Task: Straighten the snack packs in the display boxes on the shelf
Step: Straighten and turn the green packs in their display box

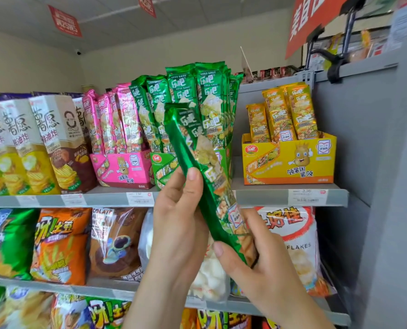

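Green foil pack: one, long, held in front of the shelf, tilted with its top end toward 11 o'clock and its bottom end toward 5 o'clock.

Your left hand grips its middle, thumb pressed on the front edge, other fingers behind the foil and out of sight.

Your right hand pinches the bottom end, thumb in front, fingers wrapped behind.

Green box: at 12 o'clock from the pack, partly covered by it. Green packs stand inside, fanned out.

Pink box: just beside the green box at 9 o'clock. Pink packs lean left.

Yellow box: at 3 o'clock, well apart. A few yellow packs stand upright in it.

Bags: on the tier below.
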The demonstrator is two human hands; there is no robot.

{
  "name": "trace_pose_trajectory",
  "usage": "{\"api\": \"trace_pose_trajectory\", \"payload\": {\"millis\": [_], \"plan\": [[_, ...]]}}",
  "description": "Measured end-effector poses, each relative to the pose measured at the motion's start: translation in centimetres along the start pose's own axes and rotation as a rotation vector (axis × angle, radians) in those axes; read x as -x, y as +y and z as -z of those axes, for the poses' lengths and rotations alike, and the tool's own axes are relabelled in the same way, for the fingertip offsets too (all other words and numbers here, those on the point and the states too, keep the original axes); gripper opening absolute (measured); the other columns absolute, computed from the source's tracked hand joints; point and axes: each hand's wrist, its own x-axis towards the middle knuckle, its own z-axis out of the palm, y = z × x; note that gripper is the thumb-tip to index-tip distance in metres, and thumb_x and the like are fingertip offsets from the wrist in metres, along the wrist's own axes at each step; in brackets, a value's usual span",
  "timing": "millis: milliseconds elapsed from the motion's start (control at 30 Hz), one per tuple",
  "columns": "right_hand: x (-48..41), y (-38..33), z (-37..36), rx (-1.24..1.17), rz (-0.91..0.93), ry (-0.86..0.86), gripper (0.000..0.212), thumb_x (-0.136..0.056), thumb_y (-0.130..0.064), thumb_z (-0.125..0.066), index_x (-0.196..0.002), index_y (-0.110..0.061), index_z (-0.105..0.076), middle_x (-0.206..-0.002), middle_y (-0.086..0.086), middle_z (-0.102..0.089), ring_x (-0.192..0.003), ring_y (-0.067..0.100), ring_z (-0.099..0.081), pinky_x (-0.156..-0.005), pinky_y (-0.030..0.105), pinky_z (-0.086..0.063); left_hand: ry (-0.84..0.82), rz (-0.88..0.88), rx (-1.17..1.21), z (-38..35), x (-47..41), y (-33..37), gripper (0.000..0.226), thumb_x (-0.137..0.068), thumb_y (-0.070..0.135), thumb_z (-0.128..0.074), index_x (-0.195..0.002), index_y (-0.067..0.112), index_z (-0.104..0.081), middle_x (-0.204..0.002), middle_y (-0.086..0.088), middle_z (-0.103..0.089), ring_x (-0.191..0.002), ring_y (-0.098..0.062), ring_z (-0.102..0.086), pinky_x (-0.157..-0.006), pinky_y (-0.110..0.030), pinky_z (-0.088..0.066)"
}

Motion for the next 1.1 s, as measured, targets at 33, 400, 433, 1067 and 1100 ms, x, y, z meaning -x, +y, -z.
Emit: {"api": "trace_pose_trajectory", "payload": {"millis": [33, 400, 433, 1067, 1100], "plan": [[0.0, -0.1, 0.2, -0.072, -0.032, -0.028, 0.034, -0.079, -0.045, -0.069, -0.108, -0.037, -0.056, -0.063, -0.004, -0.056, -0.051, 0.005, -0.047, -0.049, 0.017, -0.036, -0.008, 0.001, 0.021, 0.1, 0.0, 0.0, 0.028, -0.085, 0.027, -0.060, -0.105, 0.009, -0.063, -0.100, -0.011, -0.066, -0.093, -0.024, -0.061, -0.084, -0.036, -0.052], [0.5, -0.8, 0.6, -0.193, -0.087, -0.019, 0.026, -0.084, -0.056, -0.057, -0.110, -0.054, -0.056, -0.093, -0.008, -0.072, -0.077, 0.009, -0.069, -0.066, 0.017, -0.053, -0.015, -0.046, -0.281, 0.4, 0.8, -0.5, 0.042, -0.078, 0.049, -0.070, -0.110, 0.022, -0.068, -0.114, -0.001, -0.070, -0.108, -0.016, -0.063, -0.097, -0.041, -0.047], [0.5, -0.7, 0.5, -0.149, -0.063, -0.005, 0.026, -0.085, -0.057, -0.056, -0.110, -0.057, -0.054, -0.096, -0.014, -0.072, -0.080, 0.007, -0.069, -0.067, 0.016, -0.053, -0.037, -0.068, -0.306, 0.5, 0.8, -0.5, 0.029, -0.079, 0.045, -0.069, -0.097, 0.023, -0.069, -0.103, -0.001, -0.070, -0.098, -0.015, -0.063, -0.090, -0.039, -0.048], [1.3, 1.5, 0.3, 0.044, -0.101, -0.118, 0.045, -0.076, -0.074, -0.058, -0.116, -0.054, -0.050, -0.093, -0.004, -0.069, -0.079, 0.012, -0.068, -0.074, 0.038, -0.051, 0.226, -0.202, -0.276, 2.2, -2.8, 1.8, 0.083, -0.073, 0.072, -0.059, -0.133, 0.014, -0.057, -0.140, -0.012, -0.055, -0.134, -0.030, -0.047, -0.112, -0.054, -0.034], [1.2, 1.3, 0.4, -0.051, -0.137, -0.166, 0.047, -0.075, -0.076, -0.059, -0.115, -0.051, -0.053, -0.091, 0.006, -0.068, -0.078, 0.019, -0.068, -0.071, 0.042, -0.050, 0.266, -0.196, -0.254, 2.5, -3.0, 1.8, 0.079, -0.074, 0.070, -0.061, -0.131, 0.014, -0.059, -0.139, -0.012, -0.056, -0.133, -0.030, -0.049, -0.112, -0.053, -0.035]]}}
